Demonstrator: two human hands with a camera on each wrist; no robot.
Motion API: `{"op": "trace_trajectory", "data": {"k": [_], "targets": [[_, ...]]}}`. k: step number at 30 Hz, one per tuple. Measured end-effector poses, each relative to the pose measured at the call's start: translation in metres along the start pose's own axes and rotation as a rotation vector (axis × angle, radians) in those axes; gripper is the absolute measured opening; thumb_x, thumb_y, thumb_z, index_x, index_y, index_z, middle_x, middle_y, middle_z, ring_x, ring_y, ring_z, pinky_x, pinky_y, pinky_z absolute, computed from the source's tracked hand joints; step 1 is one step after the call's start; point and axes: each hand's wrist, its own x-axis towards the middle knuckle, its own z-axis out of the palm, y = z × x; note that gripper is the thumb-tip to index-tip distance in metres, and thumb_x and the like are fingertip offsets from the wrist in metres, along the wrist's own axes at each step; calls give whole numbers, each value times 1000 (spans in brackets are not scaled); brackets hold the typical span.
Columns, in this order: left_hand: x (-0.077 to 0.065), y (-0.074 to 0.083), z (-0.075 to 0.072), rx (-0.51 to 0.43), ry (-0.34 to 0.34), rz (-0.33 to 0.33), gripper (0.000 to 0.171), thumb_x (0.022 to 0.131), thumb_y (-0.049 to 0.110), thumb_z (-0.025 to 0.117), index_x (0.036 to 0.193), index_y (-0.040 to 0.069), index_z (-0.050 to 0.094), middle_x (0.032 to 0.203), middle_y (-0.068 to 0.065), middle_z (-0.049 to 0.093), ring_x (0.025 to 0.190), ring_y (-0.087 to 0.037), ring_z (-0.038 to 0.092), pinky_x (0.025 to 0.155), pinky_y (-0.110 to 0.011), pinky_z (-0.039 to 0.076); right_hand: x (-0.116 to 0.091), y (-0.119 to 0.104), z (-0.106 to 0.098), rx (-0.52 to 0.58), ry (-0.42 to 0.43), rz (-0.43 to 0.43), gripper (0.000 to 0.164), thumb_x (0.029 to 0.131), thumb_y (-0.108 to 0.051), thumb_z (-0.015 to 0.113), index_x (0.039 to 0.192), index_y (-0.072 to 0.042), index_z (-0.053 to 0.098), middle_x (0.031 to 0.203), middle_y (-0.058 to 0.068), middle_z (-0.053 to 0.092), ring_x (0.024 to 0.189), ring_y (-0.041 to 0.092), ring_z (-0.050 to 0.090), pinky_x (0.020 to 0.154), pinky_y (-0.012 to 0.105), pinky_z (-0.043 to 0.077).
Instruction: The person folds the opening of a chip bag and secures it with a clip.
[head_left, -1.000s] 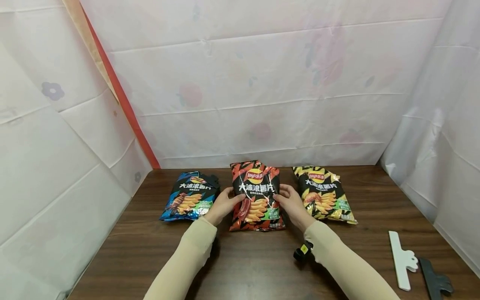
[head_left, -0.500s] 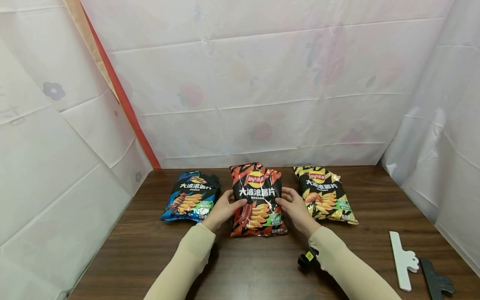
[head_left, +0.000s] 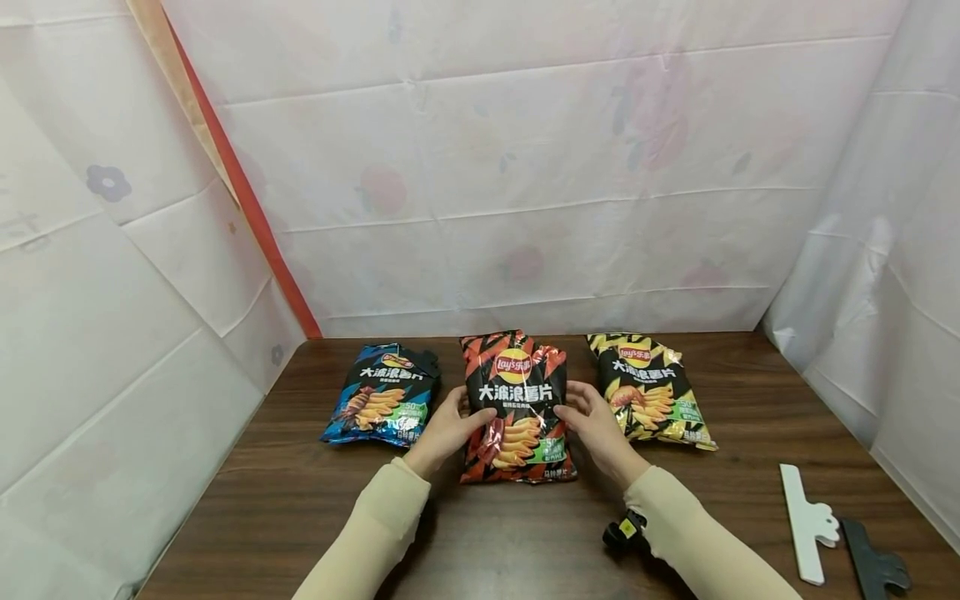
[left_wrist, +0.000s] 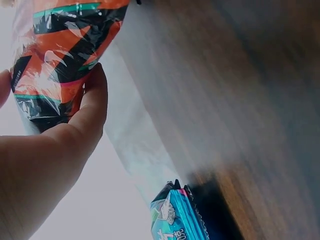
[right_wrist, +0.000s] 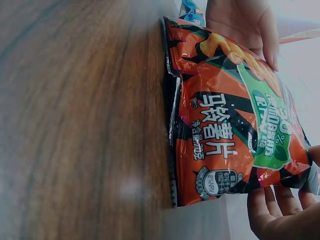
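Note:
A red-and-black potato chip bag [head_left: 517, 408] is between my two hands in the middle of the table. My left hand [head_left: 444, 431] grips its left edge, thumb on the front. On the opposite edge my right hand [head_left: 600, 433] holds it the same way. The bag's top edge is uneven, with a notch near the middle. In the left wrist view, the left fingers wrap the chip bag's side [left_wrist: 65, 60]. The right wrist view has its bottom seam close to the wooden surface; whether it touches cannot be told.
A blue chip bag [head_left: 382, 396] lies to the left, a black clip-like piece [head_left: 426, 362] at its upper right corner. To the right lies a yellow chip bag [head_left: 651, 392]. A white clip [head_left: 806, 525] and a black clip [head_left: 873, 562] lie at the table's right front.
Both hands have drawn the red chip bag a short way toward me and very slightly right. The blue bag, yellow bag and loose clips stay in place.

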Motion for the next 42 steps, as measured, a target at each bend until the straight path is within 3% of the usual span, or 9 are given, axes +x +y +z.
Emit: {"op": "trace_trajectory", "data": {"k": [25,34,42], "targets": [[-27,-2,5,-10,-52,47,77,91,34,70,149,2,30,141,-22,48,130,-37,49,104,-53,43,-19,8,-10,-86,9,-66,49,95,-18,65,139,-7,46,129,19,59,117,26,57,93,26,47],[-32,-1,5,19,-78,65,71,93,31,69,146,1,32,138,-21,51,128,-35,53,103,-49,45,-26,9,-13,-85,19,-35,49,95,-24,66,138,-11,48,129,16,60,116,24,58,94,29,50],[-34,-1,3,26,-88,85,69,93,27,69,145,1,32,143,-22,48,134,-38,47,107,-52,41,-24,3,-19,-29,-15,-73,46,97,-23,62,137,-7,47,131,19,57,107,7,60,93,29,52]]}}
